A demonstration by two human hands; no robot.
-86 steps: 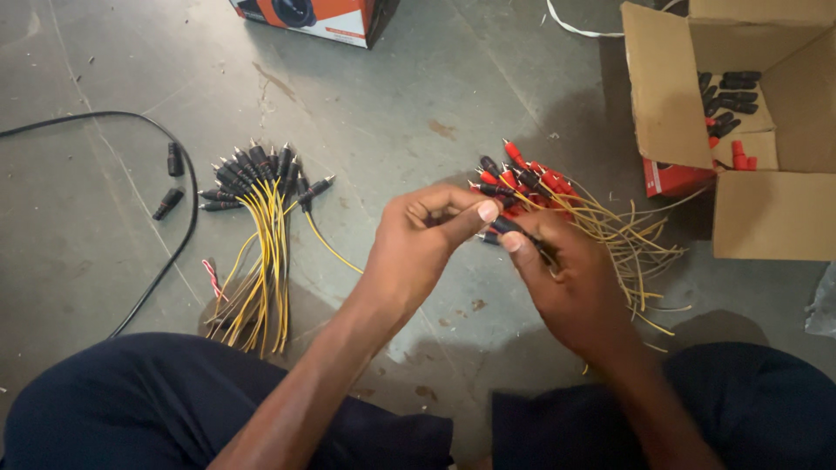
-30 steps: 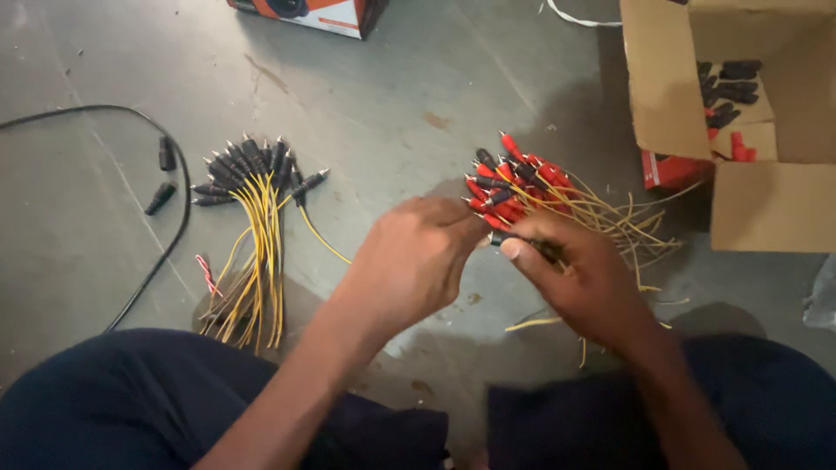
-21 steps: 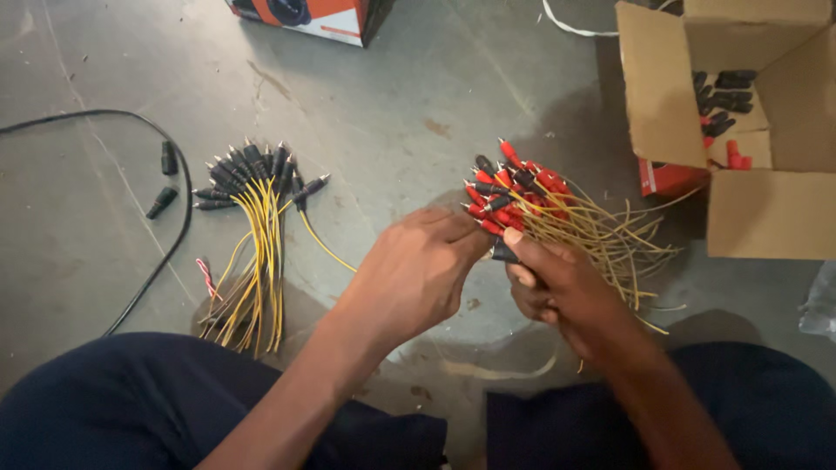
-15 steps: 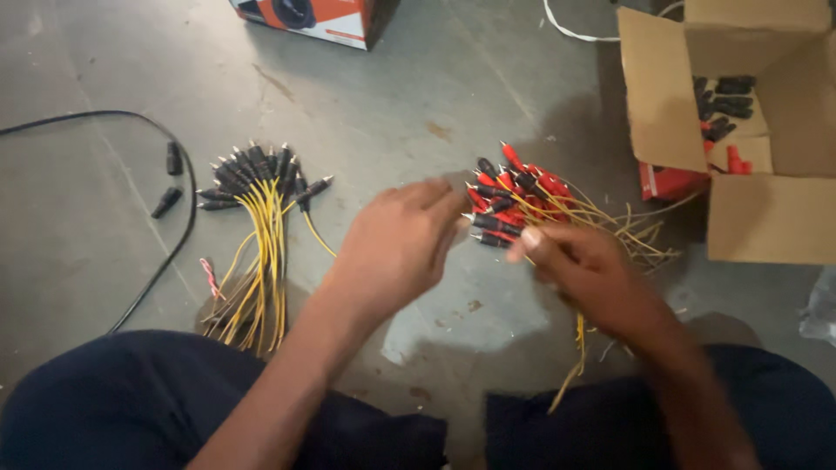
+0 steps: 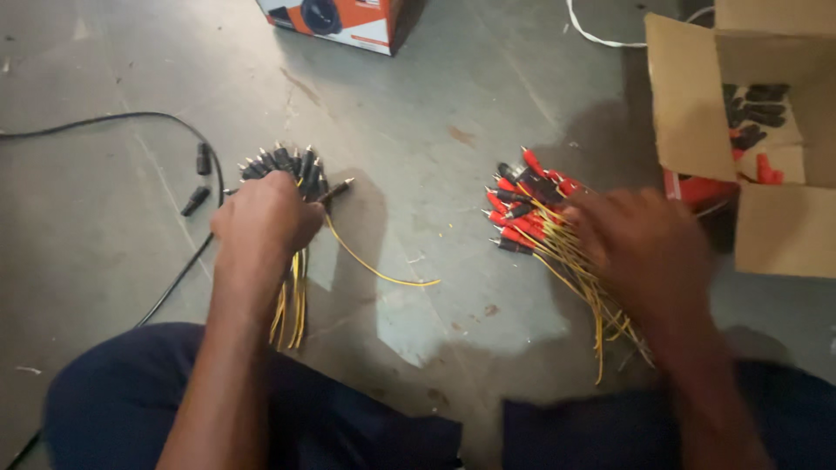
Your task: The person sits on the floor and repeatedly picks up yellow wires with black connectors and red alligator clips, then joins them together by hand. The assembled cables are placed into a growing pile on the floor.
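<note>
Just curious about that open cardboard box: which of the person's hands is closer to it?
The right hand, resting on the red-tipped wire bundle beside the cardboard box. The left hand is far across, on the black-tipped bundle.

Dim, soft shadows, motion-blurred rt hand (image 5: 640,239)

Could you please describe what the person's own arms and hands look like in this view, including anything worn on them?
Both arms are bare along all that shows, with no sleeves in view. The left hand and the right hand wear no gloves, and no rings, watch or bracelet can be seen, though the right one is blurred. Below the arms, the legs are clad in dark navy fabric.
</note>
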